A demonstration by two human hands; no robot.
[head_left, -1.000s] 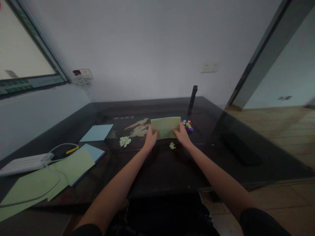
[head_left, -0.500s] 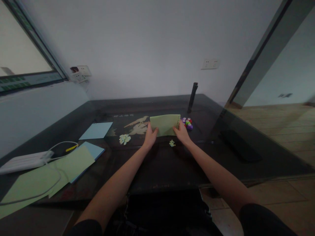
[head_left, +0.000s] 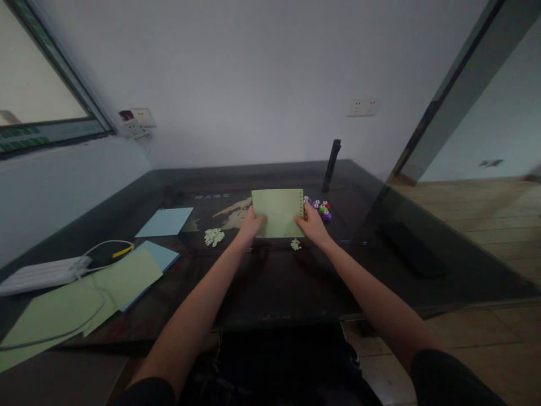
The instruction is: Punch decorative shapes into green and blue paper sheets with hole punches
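Observation:
A pale green sheet of paper stands raised above the dark table, with a row of punched holes down its right side. My left hand grips its left edge, thumb on the near face. On the opposite edge, my right hand pinches the sheet in the same way; the fingers behind the paper are hidden. A few small pale green paper bits lie just below the sheet. A bigger heap of paper bits sits left of my left hand. Small purple, red and green hole punches or toys with eye-like dots cluster beyond my right hand.
Blue paper and green sheets lie on the left, near a white power strip with a cable. A black upright object stands at the back. On the right rests a dark flat object.
Both hands have shifted slightly left with the green sheet. It now faces me more upright and flatter, where before its top and bottom edges were curved.

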